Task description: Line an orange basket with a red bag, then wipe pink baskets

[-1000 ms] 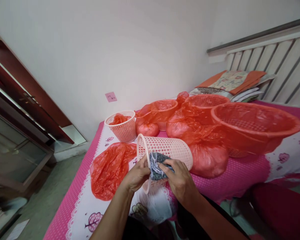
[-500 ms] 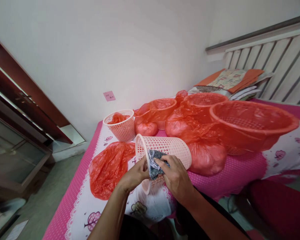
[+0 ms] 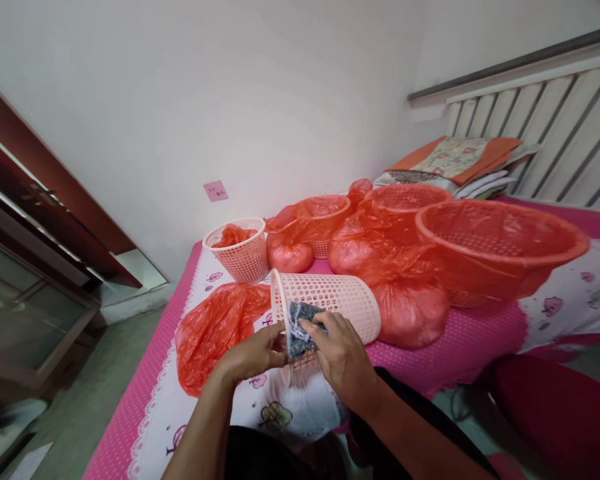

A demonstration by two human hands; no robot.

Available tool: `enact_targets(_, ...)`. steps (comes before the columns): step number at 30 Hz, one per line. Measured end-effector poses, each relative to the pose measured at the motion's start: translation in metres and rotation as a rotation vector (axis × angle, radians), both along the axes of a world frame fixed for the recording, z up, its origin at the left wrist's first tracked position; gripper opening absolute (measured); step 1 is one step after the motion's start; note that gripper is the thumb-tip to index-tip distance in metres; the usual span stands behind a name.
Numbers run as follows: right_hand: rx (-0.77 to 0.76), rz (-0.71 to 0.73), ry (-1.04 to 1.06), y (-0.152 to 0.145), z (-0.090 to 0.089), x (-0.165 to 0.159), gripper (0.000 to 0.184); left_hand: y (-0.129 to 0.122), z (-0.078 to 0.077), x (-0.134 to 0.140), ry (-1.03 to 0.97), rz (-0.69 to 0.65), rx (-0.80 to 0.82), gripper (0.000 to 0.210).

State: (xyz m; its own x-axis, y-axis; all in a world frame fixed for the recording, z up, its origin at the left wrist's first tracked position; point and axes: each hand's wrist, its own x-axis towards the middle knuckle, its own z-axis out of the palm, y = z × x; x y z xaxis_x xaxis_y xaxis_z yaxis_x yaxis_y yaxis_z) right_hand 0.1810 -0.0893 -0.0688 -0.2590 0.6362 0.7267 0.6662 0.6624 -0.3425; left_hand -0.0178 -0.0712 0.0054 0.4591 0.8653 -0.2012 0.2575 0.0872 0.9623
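A pale pink perforated plastic wastebasket (image 3: 337,293) lies on its side in front of me, its mouth facing left. My left hand (image 3: 260,350) grips the basket's rim, with some fingers hidden inside the mouth. With closed fingers, my right hand (image 3: 343,353) presses a grey-blue cleaning cloth (image 3: 303,330) against the basket's outer side, close to the rim. Left of the basket, a crumpled red plastic bag (image 3: 213,337) is spread on the tablecloth (image 3: 150,427).
Behind stands another pale pink basket (image 3: 243,257) with red plastic inside. Red-lined baskets, among them a large one (image 3: 500,247), and stuffed red bags (image 3: 410,307) fill the right side. Folded cloths (image 3: 455,160) lie by the radiator (image 3: 540,127). A red stool (image 3: 555,407) is at lower right.
The cloth and my right hand have shifted slightly left, toward the rim. My left hand has moved a little left along with them; the basket stays on its side.
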Motion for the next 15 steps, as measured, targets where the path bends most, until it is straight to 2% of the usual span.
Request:
enact_targets(3,-0.009,-0.005,-0.029,0.000,-0.003,-0.004,0.047,0.006,0.005,-0.008,-0.119,0.071,-0.013,0.038)
enact_targets(6,-0.007,-0.003,-0.040,0.000,-0.005,-0.008,0.044,0.014,0.003,-0.010,-0.208,0.279,-0.055,0.036)
enact_targets(8,-0.003,0.000,-0.044,-0.001,-0.006,-0.009,0.043,0.020,-0.002,-0.009,-0.221,0.371,-0.086,0.038)
enact_targets(11,0.008,0.001,-0.041,-0.003,-0.007,-0.009,0.043,0.024,-0.007,-0.008,-0.246,0.345,-0.128,0.035)
enact_targets(15,0.031,0.012,-0.036,-0.006,-0.006,-0.008,0.042,0.021,-0.004,-0.010,-0.189,0.249,-0.139,0.033)
